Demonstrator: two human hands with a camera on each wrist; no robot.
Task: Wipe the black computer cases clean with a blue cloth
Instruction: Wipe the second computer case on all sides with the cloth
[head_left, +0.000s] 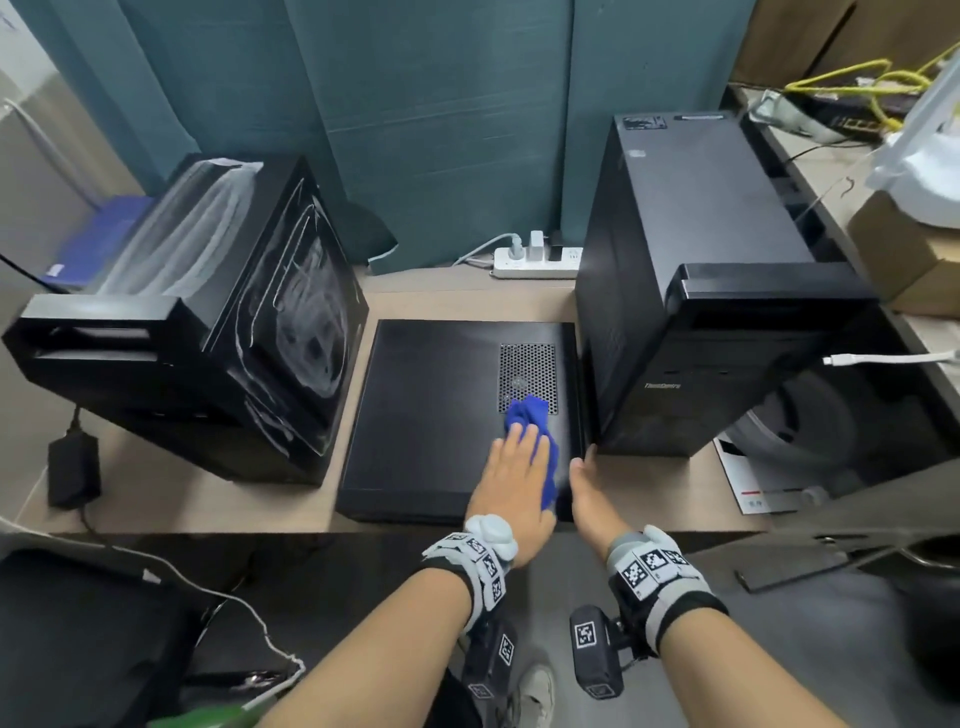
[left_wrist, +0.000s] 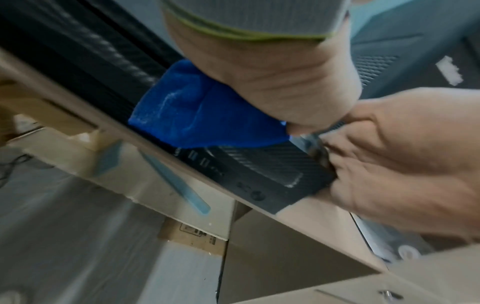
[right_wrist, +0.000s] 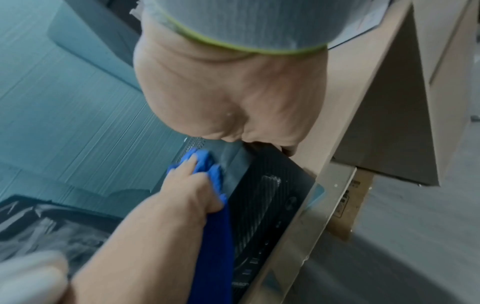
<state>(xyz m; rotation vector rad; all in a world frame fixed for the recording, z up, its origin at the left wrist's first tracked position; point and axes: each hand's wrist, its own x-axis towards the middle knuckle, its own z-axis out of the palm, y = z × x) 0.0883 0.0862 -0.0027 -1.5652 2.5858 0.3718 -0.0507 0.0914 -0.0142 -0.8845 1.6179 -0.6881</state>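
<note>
Three black computer cases stand on the beige table (head_left: 218, 501). The left case (head_left: 218, 332) is tilted and streaked with white smears. The right tower (head_left: 701, 291) is upright. Between them the flat case (head_left: 426, 415) lies on its side, vent grille up. A blue cloth (head_left: 530, 413) lies on its top near the grille and hangs over the front edge (right_wrist: 215, 236). My left hand (head_left: 519, 457) presses flat on the cloth (left_wrist: 194, 111), fingers straight. My right hand (head_left: 584, 478) grips the flat case's right front corner (left_wrist: 259, 170), fingers curled on the edge.
A white power strip (head_left: 535, 260) lies at the back against the teal wall panel. A black power adapter (head_left: 72, 467) sits at the table's left front. To the right are a cardboard box (head_left: 914, 260), a white cable (head_left: 883, 358) and yellow cables (head_left: 857, 78).
</note>
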